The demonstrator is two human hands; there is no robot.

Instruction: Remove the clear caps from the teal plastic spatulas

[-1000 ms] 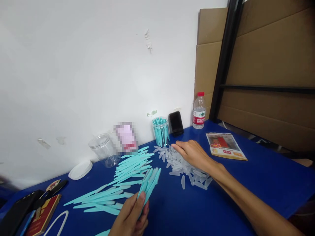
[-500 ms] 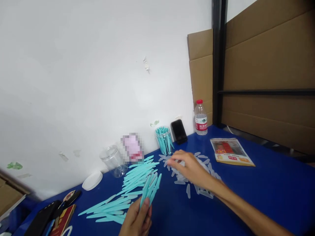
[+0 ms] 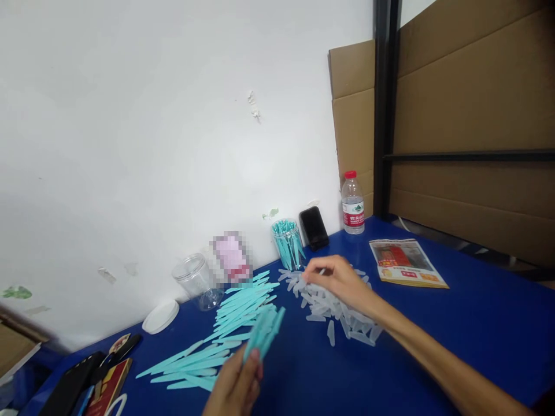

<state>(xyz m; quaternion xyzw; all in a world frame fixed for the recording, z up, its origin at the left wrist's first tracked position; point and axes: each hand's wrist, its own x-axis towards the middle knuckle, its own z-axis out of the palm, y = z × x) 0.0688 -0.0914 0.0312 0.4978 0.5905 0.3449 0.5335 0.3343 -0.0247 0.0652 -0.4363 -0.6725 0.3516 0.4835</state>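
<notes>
My left hand (image 3: 238, 375) is closed around a bunch of turquoise eyebrow razors (image 3: 263, 332), their ends fanning upward above the table. Over the pile of translucent plastic caps (image 3: 321, 303), my right hand (image 3: 336, 280) has thumb and forefinger pinched on a translucent cap (image 3: 298, 283) at the pile's left edge. Many loose turquoise razors (image 3: 243, 309) lie in a row left of the pile, and more (image 3: 191, 367) lie beside my left hand. Behind them, a clear jar (image 3: 286, 245) stands full of the same razors.
A second clear jar (image 3: 191, 277) leans by the wall near a white lid (image 3: 160, 316). A black box-like object (image 3: 314, 227), a water bottle (image 3: 353, 205) and a printed packet (image 3: 407, 263) sit behind and right. Dark items and a red booklet (image 3: 110, 387) crowd the left corner.
My right hand has dipped to the left edge of the cap pile, its fingertips now at a cap. My left hand has shifted slightly left, still holding the razors.
</notes>
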